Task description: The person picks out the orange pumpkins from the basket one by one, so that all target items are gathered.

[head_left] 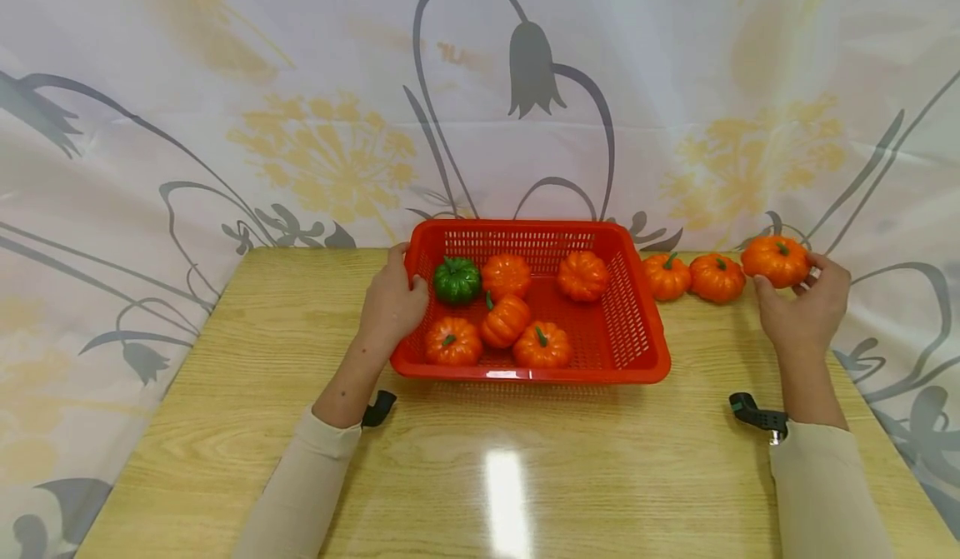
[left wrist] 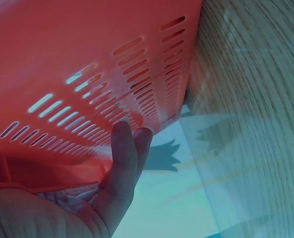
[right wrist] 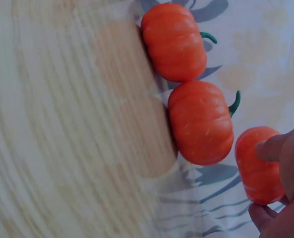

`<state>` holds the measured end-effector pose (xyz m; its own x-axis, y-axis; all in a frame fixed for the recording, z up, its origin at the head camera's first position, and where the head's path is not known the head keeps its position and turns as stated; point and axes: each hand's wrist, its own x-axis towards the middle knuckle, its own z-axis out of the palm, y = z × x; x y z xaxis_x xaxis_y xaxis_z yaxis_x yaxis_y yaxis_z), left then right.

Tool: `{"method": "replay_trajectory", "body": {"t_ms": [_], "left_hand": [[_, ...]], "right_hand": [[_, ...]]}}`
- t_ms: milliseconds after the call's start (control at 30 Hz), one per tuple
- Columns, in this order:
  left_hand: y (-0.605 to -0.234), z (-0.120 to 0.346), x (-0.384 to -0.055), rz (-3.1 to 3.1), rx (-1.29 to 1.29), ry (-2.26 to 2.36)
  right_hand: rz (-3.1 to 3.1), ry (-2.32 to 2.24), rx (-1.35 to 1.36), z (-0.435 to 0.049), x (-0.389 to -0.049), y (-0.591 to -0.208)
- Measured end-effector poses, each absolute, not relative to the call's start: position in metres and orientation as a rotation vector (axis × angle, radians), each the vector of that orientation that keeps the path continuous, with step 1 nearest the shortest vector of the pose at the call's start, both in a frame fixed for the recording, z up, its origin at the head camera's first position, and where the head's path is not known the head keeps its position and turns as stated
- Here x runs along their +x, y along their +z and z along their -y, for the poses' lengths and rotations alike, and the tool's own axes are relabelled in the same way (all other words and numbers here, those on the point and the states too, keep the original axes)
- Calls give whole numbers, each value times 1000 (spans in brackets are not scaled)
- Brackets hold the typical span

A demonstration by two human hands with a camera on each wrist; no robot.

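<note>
My left hand [head_left: 395,299] grips the left rim of a red plastic basket [head_left: 528,374], thumb over the rim. In the left wrist view its fingers [left wrist: 123,163] lie along the slotted outer wall. Inside the basket are a green toy pumpkin [head_left: 457,281] and several orange ones [head_left: 543,345]. To the right, my right hand [head_left: 808,305] holds an orange toy pumpkin [head_left: 776,261] between thumb and fingers, slightly above the table. Two more orange pumpkins, one [head_left: 666,277] near the basket and another [head_left: 717,278] beside it, stand on the table; they also show in the right wrist view.
The wooden table [head_left: 585,467] runs back to a patterned cloth [head_left: 322,126] that hangs behind and at both sides. Dark wrist mounts, left [head_left: 378,409] and right [head_left: 757,416], stick out from the sleeves.
</note>
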<state>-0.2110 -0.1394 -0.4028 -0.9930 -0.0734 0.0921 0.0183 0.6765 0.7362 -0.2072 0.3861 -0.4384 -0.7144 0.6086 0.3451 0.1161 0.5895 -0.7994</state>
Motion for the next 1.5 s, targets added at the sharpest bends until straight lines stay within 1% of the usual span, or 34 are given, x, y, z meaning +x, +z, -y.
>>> {"method": "replay_trajectory", "body": {"t_ms": [400,667,1033,1500], "left_hand": [[-404,139,-211,2766,41,-1223],[-405,140,-212,2760,36,-1228],[-405,140,-212,2748,26,-1208],[-404,140,-212,2756,32,-1214]], "right_hand": [[2198,1027,-639,-397,-211,-460],[2241,1034,-677,-401,-209,-461],[2325,1157,-779,-411,-212,-465],[2311,1153,-725,-419,-211,-474]]}}
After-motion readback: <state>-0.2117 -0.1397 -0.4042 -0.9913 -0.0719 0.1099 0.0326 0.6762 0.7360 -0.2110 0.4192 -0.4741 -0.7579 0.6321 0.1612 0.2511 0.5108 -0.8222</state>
